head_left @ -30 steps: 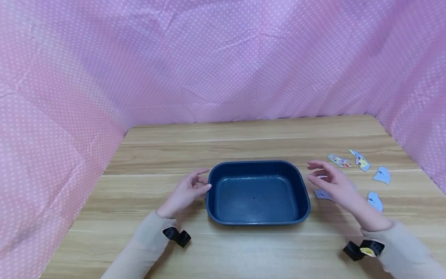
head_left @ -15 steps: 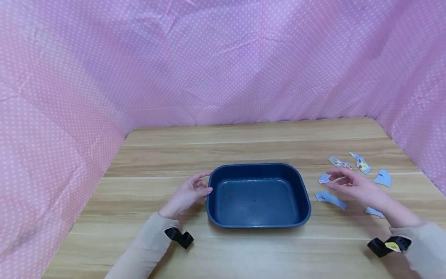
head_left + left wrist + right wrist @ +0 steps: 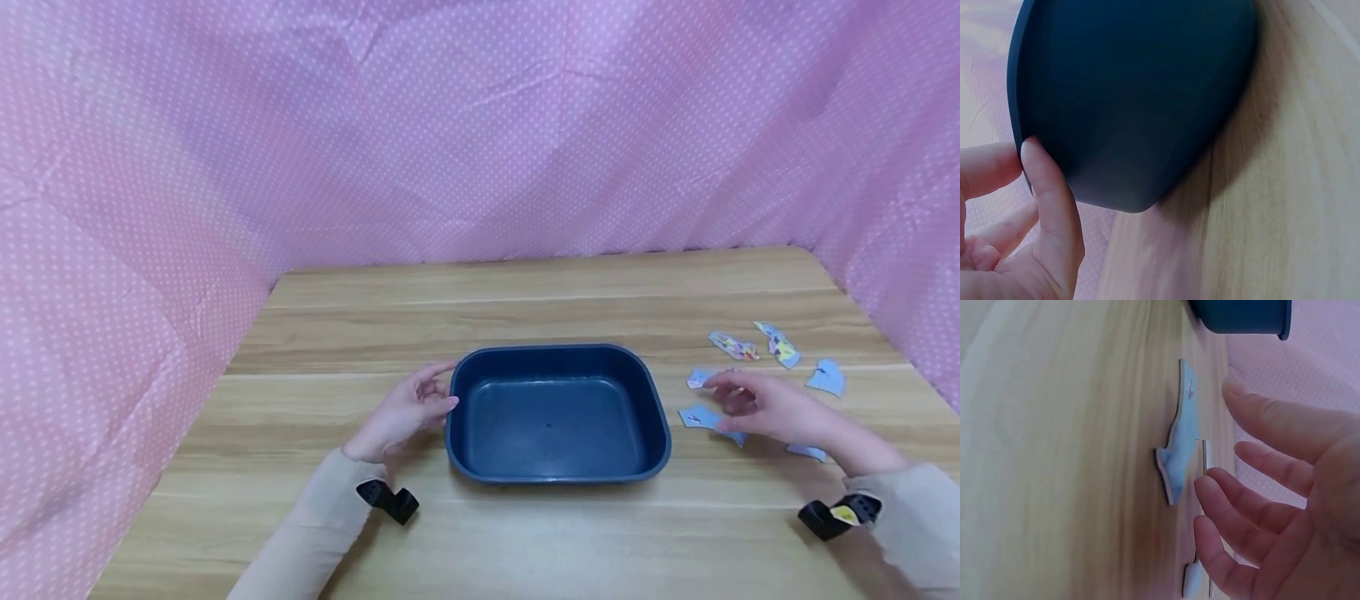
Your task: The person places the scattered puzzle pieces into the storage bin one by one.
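Note:
A dark blue rectangular plastic tub (image 3: 555, 429) stands on the wooden table with nothing in it. My left hand (image 3: 408, 412) pinches its left rim between thumb and fingers, as the left wrist view (image 3: 1035, 231) shows up close. Over the pieces on the right, my right hand (image 3: 772, 408) hovers with loosely bent fingers and nothing between them. Directly by it lie a long pale blue puzzle piece (image 3: 699, 417) with a small dark mark and a smaller puzzle piece (image 3: 697, 378), partly covered by the fingers. In the right wrist view the long piece (image 3: 1182, 437) lies flat, apart from the thumb.
Farther back lie two colourful puzzle pieces (image 3: 735, 346). A light blue piece (image 3: 827, 377) sits to the right, and another piece (image 3: 806, 452) shows partly below the right forearm. A pink dotted cloth (image 3: 480, 150) hangs behind and beside the table (image 3: 360, 317).
My right hand has moved right, from beside the tub to over the puzzle pieces, and come closer to the long one. My left hand has stayed at the tub's rim.

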Available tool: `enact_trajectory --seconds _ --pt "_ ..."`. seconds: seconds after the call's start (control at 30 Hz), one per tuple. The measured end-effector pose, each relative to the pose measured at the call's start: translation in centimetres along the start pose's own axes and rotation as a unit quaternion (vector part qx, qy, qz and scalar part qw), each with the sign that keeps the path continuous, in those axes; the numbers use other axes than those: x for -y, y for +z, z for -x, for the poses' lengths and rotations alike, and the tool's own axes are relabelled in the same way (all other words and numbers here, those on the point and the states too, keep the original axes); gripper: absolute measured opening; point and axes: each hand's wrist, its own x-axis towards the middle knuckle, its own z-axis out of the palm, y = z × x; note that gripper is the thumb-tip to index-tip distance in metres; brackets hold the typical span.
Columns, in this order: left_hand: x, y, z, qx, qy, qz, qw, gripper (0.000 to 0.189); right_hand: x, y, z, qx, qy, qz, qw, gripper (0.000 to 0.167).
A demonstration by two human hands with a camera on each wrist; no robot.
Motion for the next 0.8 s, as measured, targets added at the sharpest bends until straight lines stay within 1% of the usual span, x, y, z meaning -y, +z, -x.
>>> enact_trajectory --seconds 0.13,0.2,0.47,0.67,0.8 --pt "0.0 0.0 -0.1 -0.005 -0.003 0.003 1.0000 0.055 -0.2 0.3 -0.1 0.006 -0.004 0.004 1.0000 0.044" --pt "0.0 0.0 -0.1 -0.002 -0.002 0.004 1.0000 0.055 -0.2 0.4 -0.2 0.010 -0.005 0.006 0.9999 0.045" --pt "0.1 -0.1 -0.3 0.002 -0.004 0.015 0.9999 0.055 0.2 0.7 -0.8 0.024 0.014 0.023 0.9994 0.046" --pt "0.0 -0.1 -0.5 -0.003 -0.007 0.019 0.9998 0.055 0.0 0.8 -1.2 0.015 -0.001 0.029 0.9995 0.045" --pt "0.0 -0.1 -0.5 -0.005 -0.010 0.018 0.9998 0.055 -0.2 0.9 -1.4 0.022 0.004 0.027 0.9994 0.044"
